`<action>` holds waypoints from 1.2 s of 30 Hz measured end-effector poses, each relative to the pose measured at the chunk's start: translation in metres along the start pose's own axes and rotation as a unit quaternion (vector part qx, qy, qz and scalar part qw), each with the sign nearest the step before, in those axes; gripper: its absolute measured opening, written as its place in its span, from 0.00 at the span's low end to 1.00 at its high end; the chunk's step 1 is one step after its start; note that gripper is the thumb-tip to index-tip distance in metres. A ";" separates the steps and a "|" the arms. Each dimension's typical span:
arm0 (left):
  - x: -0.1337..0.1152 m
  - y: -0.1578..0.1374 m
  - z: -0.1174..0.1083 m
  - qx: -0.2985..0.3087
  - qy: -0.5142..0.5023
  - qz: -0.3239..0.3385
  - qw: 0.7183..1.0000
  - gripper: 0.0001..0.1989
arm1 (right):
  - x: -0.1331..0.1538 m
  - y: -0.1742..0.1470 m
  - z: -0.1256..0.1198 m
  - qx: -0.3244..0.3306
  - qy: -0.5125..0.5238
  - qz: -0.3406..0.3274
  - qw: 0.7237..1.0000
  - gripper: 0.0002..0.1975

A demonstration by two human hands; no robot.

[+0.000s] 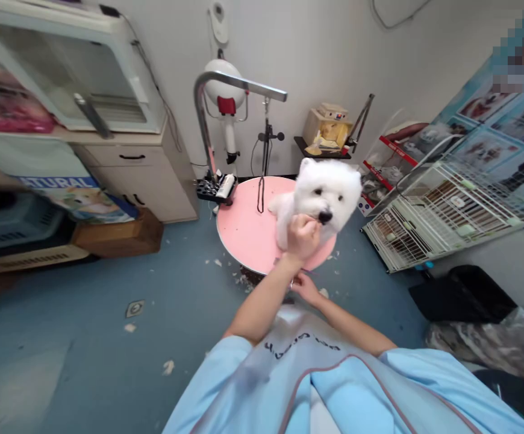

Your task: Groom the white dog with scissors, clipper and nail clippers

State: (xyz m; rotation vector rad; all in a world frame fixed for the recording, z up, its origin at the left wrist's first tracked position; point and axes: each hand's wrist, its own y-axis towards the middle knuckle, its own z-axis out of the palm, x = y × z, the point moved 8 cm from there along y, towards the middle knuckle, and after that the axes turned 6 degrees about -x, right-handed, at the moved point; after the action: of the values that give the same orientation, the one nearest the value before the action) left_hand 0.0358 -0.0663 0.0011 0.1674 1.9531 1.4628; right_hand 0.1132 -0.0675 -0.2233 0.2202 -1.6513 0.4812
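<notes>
A fluffy white dog [327,184] sits on a round pink grooming table [244,226], facing me. My left hand [303,235] is closed at the side of its muzzle, just below the black nose, with the fingers gripping the fur there. Lower down, by the table's near edge, my right hand [306,288] is held close to my apron [307,337]. Its fingers are curled round something small with a shiny bit showing; what it is I cannot make out.
A metal grooming arm [244,84] with a hanging loop [261,196] rises behind the table. A tool holder [214,188] is fixed at the table's left. Wire cages [429,211] stand right, a cabinet [135,175] left. Fur tufts [168,367] litter the floor.
</notes>
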 end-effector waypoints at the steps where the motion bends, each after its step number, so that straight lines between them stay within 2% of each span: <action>1: 0.003 0.009 -0.002 0.007 0.007 0.004 1.000 0.14 | -0.011 -0.007 0.001 -0.011 0.019 0.009 1.000 0.17; 3: 0.006 0.028 0.000 0.041 0.016 0.012 0.999 0.13 | -0.021 -0.013 0.004 -0.030 0.064 0.022 0.997 0.23; 5: 0.004 0.045 0.004 0.075 0.029 0.020 0.997 0.12 | -0.012 -0.006 0.011 -0.034 0.121 0.024 0.992 0.28; 9: -0.004 0.064 0.014 0.110 0.070 0.022 0.991 0.13 | 0.048 0.032 0.018 -0.057 0.250 -0.033 0.966 0.27; 12: -0.011 0.066 0.018 0.112 0.096 0.023 0.989 0.13 | 0.095 0.060 0.009 -0.103 0.277 -0.096 0.950 0.22; 16: -0.017 0.064 0.019 0.104 0.120 0.016 0.987 0.13 | 0.121 0.082 0.001 -0.112 0.269 -0.122 0.949 0.19; 21: -0.026 0.063 0.021 0.097 0.139 0.022 0.985 0.12 | 0.124 0.085 -0.010 -0.090 0.298 -0.140 0.940 0.17; 26: -0.030 0.060 0.021 0.088 0.145 0.030 0.985 0.14 | 0.115 0.081 -0.028 -0.049 0.288 -0.132 0.947 0.18; 31: -0.031 0.056 0.021 0.082 0.152 0.033 0.984 0.14 | 0.110 0.076 -0.053 -0.003 0.243 -0.133 0.961 0.18; 36: -0.029 0.053 0.021 0.077 0.139 0.030 0.987 0.14 | 0.108 0.072 -0.077 0.016 0.188 -0.139 0.972 0.18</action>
State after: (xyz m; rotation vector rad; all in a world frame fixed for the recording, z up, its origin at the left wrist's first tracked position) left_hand 0.0550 -0.0448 0.0580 0.0946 2.3050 1.4356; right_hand 0.1370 0.0446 -0.1251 0.3546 -1.2196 0.3129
